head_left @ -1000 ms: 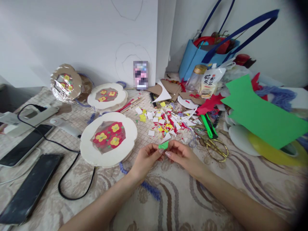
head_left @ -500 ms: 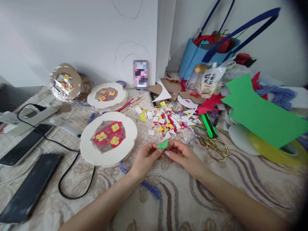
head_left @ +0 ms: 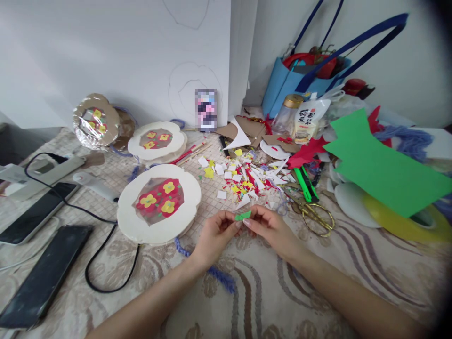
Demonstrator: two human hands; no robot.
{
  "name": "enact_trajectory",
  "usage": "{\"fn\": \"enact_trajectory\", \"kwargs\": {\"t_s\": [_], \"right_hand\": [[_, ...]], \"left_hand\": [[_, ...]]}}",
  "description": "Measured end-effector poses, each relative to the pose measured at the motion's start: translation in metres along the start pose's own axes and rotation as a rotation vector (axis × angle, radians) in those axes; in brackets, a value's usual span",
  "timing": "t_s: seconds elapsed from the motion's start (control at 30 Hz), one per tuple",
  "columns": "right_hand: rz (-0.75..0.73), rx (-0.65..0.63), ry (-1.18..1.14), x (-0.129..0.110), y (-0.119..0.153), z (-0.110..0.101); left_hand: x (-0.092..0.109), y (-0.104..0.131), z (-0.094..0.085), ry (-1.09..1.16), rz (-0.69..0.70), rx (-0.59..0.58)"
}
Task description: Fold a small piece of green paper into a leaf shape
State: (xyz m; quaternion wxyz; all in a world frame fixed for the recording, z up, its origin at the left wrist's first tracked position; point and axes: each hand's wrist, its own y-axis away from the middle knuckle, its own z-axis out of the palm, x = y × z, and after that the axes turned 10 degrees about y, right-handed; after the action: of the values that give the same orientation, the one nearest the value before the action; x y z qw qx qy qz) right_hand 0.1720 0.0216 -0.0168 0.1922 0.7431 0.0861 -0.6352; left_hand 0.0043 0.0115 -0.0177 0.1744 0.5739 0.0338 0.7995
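Observation:
Between my two hands is a small piece of green paper (head_left: 243,216), pinched at both ends just above the table. My left hand (head_left: 219,235) closes thumb and fingers on its left end; my right hand (head_left: 270,230) grips the right end the same way. Just beyond them lies a heap of white, yellow and red paper scraps (head_left: 243,176). To the left rests a white scalloped disc (head_left: 126,214) whose clear centre carries red and yellow flowers. Gold scissors (head_left: 314,215) lie right of my right hand.
A large green paper sheet (head_left: 388,165) lies at right over a roll of yellow tape (head_left: 377,219). Phones (head_left: 45,275) and a black cable (head_left: 106,288) occupy the left. Behind stand a blue bag (head_left: 277,84), a jar (head_left: 286,113) and a propped phone (head_left: 205,110).
The green paper has turned between my fingers and now shows as a narrower strip, slightly further right. Both hands stay in nearly the same place.

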Motion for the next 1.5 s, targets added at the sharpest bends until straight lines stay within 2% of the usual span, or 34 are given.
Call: {"fn": "enact_trajectory", "kwargs": {"t_s": [0.5, 0.87, 1.13, 1.3, 1.5], "right_hand": [[0.034, 0.009, 0.085, -0.0037, 0.0011, 0.0018], [0.036, -0.015, 0.071, -0.0083, 0.0013, 0.0013], [0.016, 0.016, 0.006, -0.0037, 0.0008, -0.0001], [0.011, 0.011, 0.008, -0.0014, 0.0018, -0.0001], [0.017, -0.018, 0.001, -0.0031, -0.0003, 0.0008]], "left_hand": [[0.0034, -0.0002, 0.0024, 0.043, -0.029, 0.016], [0.001, -0.0005, -0.0013, -0.035, 0.036, -0.02], [0.0012, -0.0021, 0.0007, 0.097, -0.04, 0.001], [0.0009, -0.0021, -0.0002, 0.069, -0.077, 0.001], [0.0022, -0.0016, 0.0008, 0.063, -0.055, 0.002]]}}
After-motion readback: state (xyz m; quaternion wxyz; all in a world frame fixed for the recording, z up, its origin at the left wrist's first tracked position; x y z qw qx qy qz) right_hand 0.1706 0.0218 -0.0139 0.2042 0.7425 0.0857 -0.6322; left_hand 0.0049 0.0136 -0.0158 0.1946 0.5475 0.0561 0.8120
